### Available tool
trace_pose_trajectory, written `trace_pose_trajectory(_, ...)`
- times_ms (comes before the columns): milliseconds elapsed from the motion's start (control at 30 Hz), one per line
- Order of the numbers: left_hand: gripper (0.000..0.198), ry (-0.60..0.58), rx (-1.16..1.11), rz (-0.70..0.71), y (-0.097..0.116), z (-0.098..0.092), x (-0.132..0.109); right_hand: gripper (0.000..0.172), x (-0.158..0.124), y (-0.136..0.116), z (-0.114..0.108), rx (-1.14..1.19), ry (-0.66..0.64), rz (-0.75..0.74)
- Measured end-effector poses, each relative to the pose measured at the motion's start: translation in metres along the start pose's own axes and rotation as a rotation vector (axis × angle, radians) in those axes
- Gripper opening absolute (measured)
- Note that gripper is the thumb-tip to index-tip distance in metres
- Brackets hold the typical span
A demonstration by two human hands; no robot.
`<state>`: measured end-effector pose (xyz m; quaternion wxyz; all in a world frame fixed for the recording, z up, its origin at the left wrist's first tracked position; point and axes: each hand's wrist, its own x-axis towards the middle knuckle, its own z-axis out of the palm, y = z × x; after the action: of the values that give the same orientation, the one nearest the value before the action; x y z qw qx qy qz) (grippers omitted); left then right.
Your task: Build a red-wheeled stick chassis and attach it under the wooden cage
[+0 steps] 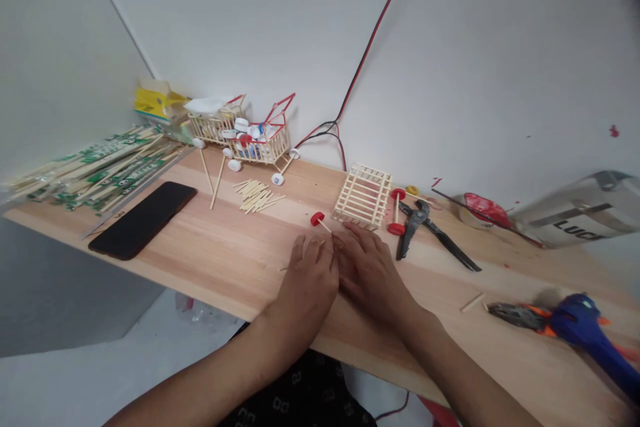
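Note:
Both my hands rest close together on the wooden tabletop. My left hand and my right hand have their fingers curled down over a thin wooden stick with a red wheel at its far end. Just beyond my fingertips stands a small cage-like stick frame. Right of the frame lies a second axle with two red wheels.
Black pliers lie right of the frame. A blue and orange glue gun sits at the right edge. A black phone, loose sticks, packed chopsticks and finished stick carts lie left. Red tape roll sits by the wall.

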<state>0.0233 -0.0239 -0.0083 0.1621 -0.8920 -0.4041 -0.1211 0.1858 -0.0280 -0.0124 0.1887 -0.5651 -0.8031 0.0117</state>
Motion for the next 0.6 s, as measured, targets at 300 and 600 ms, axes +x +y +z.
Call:
trace_pose_trajectory(300,0.044,-0.008,-0.031,0.004,0.0,-0.001,0.0,0.054,-0.001,0.0,-0.001,0.002,0.007,-0.001)
trace_pose_trajectory(600,0.039,-0.028,-0.044,-0.003,-0.001,-0.004,0.002,0.049,-0.007,0.01,-0.01,-0.032,0.11,-0.047)
